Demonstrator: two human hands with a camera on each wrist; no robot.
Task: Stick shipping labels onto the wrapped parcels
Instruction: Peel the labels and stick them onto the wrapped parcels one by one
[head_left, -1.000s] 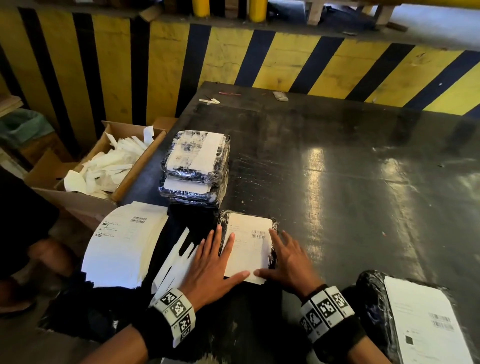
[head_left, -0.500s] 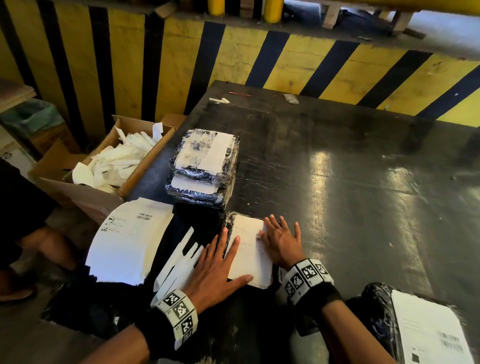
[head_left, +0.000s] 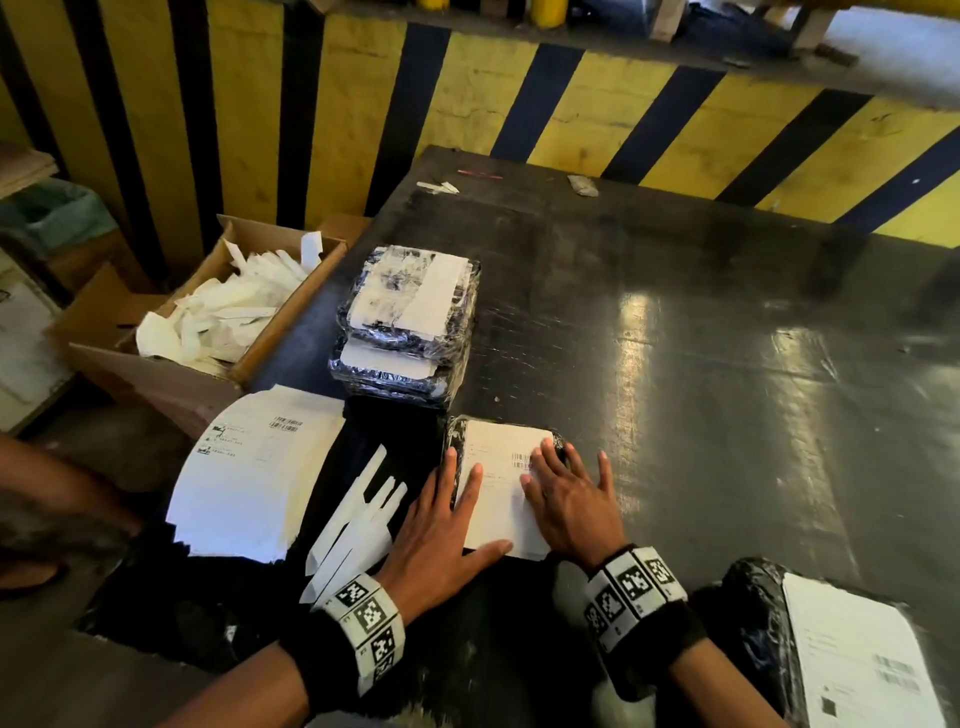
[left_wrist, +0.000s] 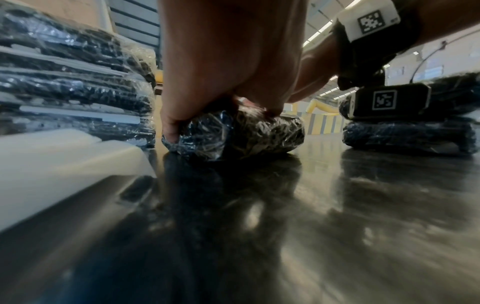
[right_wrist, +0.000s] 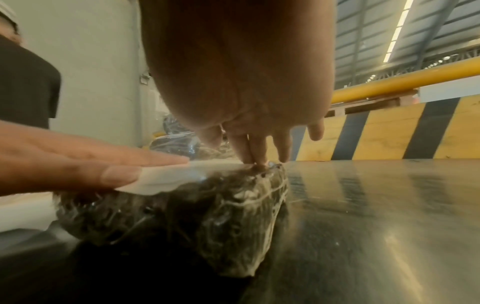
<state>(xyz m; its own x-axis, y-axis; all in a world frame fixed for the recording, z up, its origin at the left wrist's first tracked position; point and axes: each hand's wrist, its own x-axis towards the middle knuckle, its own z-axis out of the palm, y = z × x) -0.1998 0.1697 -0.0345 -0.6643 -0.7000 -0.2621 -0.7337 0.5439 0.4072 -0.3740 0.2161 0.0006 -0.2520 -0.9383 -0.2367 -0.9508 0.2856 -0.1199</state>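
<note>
A small black parcel (head_left: 558, 447) wrapped in clear film lies near the table's front edge, with a white shipping label (head_left: 498, 488) on top. My left hand (head_left: 447, 525) lies flat on the label's left side, fingers straight, thumb along its near edge. My right hand (head_left: 566, 493) presses flat on the label's right side, fingers spread. The right wrist view shows the parcel (right_wrist: 182, 214), the label (right_wrist: 166, 176) and my fingertips (right_wrist: 253, 156) pushing down at its far end. In the left wrist view the left hand (left_wrist: 221, 72) rests on the parcel (left_wrist: 233, 133).
A stack of labelled wrapped parcels (head_left: 410, 327) stands just behind. Another labelled parcel (head_left: 841, 654) lies at the front right. A pile of label sheets (head_left: 254, 473) and peeled backing strips (head_left: 358, 514) lie to the left. A cardboard box (head_left: 171, 384) holds backing scraps beside the table (head_left: 727, 389).
My right hand slid up the label from its near edge to its far right part. The left hand stayed flat on the left side.
</note>
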